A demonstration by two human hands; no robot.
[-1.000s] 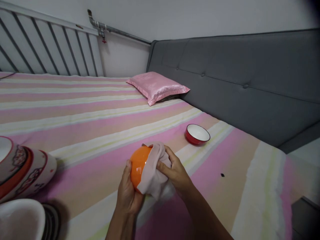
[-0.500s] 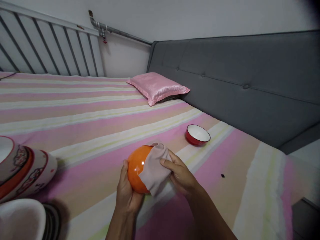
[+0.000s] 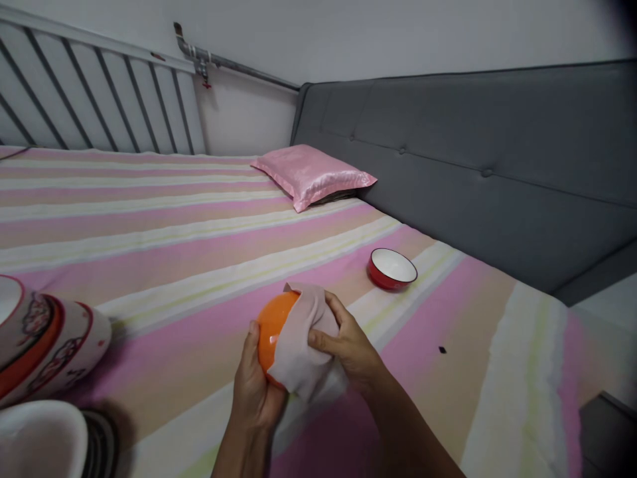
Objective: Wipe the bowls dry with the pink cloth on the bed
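Observation:
A shiny orange bowl (image 3: 271,326) is held above the bed, its rounded outside facing me. My left hand (image 3: 256,385) is closed around its left and lower side, with the thumb along the edge. A pale pinkish-grey cloth (image 3: 303,352) covers the right part of the bowl. My right hand (image 3: 348,345) pinches the cloth against the bowl, thumb on top. The fingers behind the bowl and cloth are partly hidden. Beyond my right hand, a red bowl with a white inside (image 3: 393,269) rests upright on the bed.
At the left edge stand stacked patterned bowls (image 3: 64,352) and a white bowl (image 3: 42,438) on a dark-ringed stack. A pink satin pillow (image 3: 313,174) lies by the grey headboard (image 3: 472,133). A small black piece (image 3: 442,350) lies on the striped sheet (image 3: 199,245).
My right hand has moved the cloth slightly left over the orange bowl, so less orange shows. My left hand still holds the bowl in nearly the same place.

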